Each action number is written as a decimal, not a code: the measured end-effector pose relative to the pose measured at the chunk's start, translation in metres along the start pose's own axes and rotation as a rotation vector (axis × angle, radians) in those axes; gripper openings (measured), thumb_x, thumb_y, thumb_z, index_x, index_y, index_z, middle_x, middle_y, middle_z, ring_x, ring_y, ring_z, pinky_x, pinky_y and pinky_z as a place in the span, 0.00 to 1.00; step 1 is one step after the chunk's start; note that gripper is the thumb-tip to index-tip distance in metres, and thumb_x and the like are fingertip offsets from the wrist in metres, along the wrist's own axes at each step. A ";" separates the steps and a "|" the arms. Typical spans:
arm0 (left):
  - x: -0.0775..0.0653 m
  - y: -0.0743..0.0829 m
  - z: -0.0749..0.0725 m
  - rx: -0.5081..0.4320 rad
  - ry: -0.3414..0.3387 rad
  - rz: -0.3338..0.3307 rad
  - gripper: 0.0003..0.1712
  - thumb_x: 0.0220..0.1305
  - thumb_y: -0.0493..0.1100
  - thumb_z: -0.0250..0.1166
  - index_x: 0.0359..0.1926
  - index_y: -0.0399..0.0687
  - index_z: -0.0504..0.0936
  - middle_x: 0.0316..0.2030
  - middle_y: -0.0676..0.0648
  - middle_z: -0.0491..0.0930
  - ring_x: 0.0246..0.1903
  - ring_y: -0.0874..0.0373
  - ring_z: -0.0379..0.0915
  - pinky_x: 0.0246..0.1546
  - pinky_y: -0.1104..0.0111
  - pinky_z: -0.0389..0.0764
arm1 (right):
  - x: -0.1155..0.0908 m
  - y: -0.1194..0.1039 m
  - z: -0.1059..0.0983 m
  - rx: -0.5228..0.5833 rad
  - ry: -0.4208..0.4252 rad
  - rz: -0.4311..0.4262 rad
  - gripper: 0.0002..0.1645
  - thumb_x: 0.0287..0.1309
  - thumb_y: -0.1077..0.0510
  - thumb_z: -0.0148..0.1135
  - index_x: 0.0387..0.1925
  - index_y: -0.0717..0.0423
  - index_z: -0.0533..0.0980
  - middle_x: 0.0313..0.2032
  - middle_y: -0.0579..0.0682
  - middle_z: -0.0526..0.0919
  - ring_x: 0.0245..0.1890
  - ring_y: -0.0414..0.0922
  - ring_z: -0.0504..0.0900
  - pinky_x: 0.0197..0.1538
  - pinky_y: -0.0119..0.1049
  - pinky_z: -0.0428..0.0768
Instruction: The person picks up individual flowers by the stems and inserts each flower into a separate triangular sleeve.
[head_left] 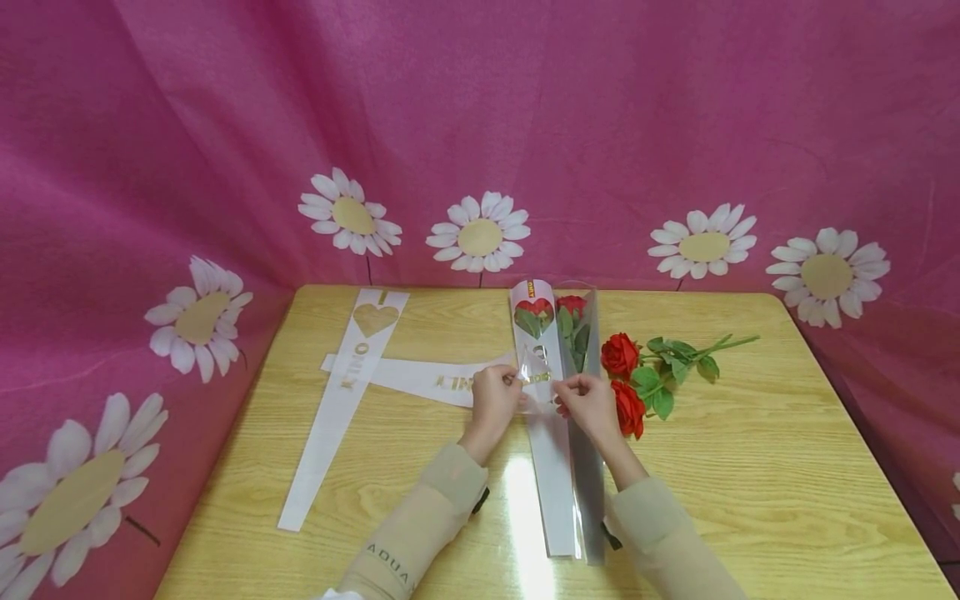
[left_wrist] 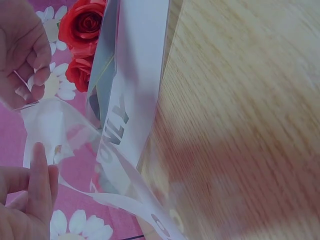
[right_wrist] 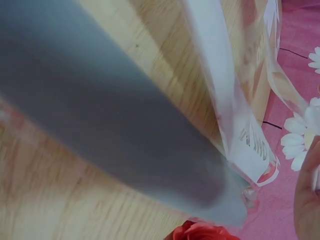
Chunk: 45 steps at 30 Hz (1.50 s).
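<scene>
Between my two hands is the wide, see-through end of a white flower sleeve (head_left: 420,381) with gold lettering; its narrow end points left. My left hand (head_left: 495,400) pinches one edge of that end, and my right hand (head_left: 588,404) the opposite edge. The film (left_wrist: 55,127) bows apart between the hands in the left wrist view. Below them lies a filled sleeve (head_left: 551,475), a red rose (head_left: 534,308) showing through its heart window. Another filled sleeve (head_left: 588,500), with its grey back up, lies alongside, close to my right wrist.
Two loose red roses, one upper (head_left: 621,356) and one lower (head_left: 628,408), lie right of the filled sleeves, stems pointing right. A flat white sleeve (head_left: 326,442) with a gold heart slants across the table's left side. A pink daisy-print curtain (head_left: 585,125) hangs behind the wooden table (head_left: 750,483).
</scene>
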<state>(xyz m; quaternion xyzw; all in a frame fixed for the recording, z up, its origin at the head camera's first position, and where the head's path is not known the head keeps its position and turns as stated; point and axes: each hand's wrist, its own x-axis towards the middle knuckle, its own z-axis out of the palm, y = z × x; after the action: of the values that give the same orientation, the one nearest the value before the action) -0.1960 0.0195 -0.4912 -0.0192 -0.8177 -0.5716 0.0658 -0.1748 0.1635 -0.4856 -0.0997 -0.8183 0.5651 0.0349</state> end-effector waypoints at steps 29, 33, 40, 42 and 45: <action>-0.001 0.000 0.000 -0.088 -0.035 -0.063 0.11 0.52 0.23 0.54 0.37 0.22 0.79 0.22 0.32 0.79 0.18 0.42 0.79 0.13 0.75 0.78 | 0.029 0.061 -0.095 -0.640 0.256 -0.519 0.05 0.47 0.70 0.63 0.29 0.72 0.78 0.27 0.66 0.80 0.29 0.60 0.79 0.33 0.52 0.78; -0.001 0.001 -0.001 -0.080 -0.040 -0.062 0.11 0.53 0.23 0.54 0.37 0.22 0.79 0.22 0.32 0.80 0.17 0.44 0.79 0.13 0.75 0.78 | 0.030 0.073 -0.102 -0.667 0.188 -0.496 0.04 0.47 0.72 0.62 0.29 0.72 0.78 0.28 0.66 0.80 0.31 0.61 0.78 0.37 0.54 0.77; -0.001 0.000 -0.001 -0.078 -0.060 -0.095 0.11 0.53 0.24 0.55 0.38 0.24 0.79 0.23 0.33 0.80 0.18 0.46 0.80 0.15 0.73 0.79 | 0.030 0.088 -0.105 -0.690 0.089 -0.468 0.05 0.49 0.74 0.57 0.30 0.73 0.78 0.32 0.66 0.78 0.34 0.63 0.77 0.39 0.55 0.77; -0.001 0.000 -0.002 -0.079 -0.061 -0.097 0.11 0.53 0.24 0.55 0.38 0.24 0.79 0.23 0.32 0.80 0.17 0.46 0.80 0.16 0.70 0.81 | 0.030 0.092 -0.105 -0.698 0.077 -0.470 0.07 0.48 0.75 0.56 0.31 0.73 0.78 0.34 0.67 0.78 0.36 0.63 0.77 0.40 0.55 0.77; 0.000 -0.001 -0.001 -0.087 -0.061 -0.103 0.11 0.53 0.24 0.55 0.38 0.24 0.79 0.23 0.32 0.79 0.18 0.46 0.80 0.17 0.67 0.82 | 0.031 0.097 -0.105 -0.699 0.060 -0.489 0.10 0.46 0.77 0.54 0.32 0.73 0.77 0.36 0.67 0.77 0.37 0.64 0.77 0.41 0.55 0.77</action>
<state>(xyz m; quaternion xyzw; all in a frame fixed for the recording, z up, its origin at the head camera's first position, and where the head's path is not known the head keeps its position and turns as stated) -0.1957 0.0178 -0.4919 0.0025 -0.7935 -0.6085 0.0103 -0.1753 0.2992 -0.5400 0.0748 -0.9587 0.2258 0.1558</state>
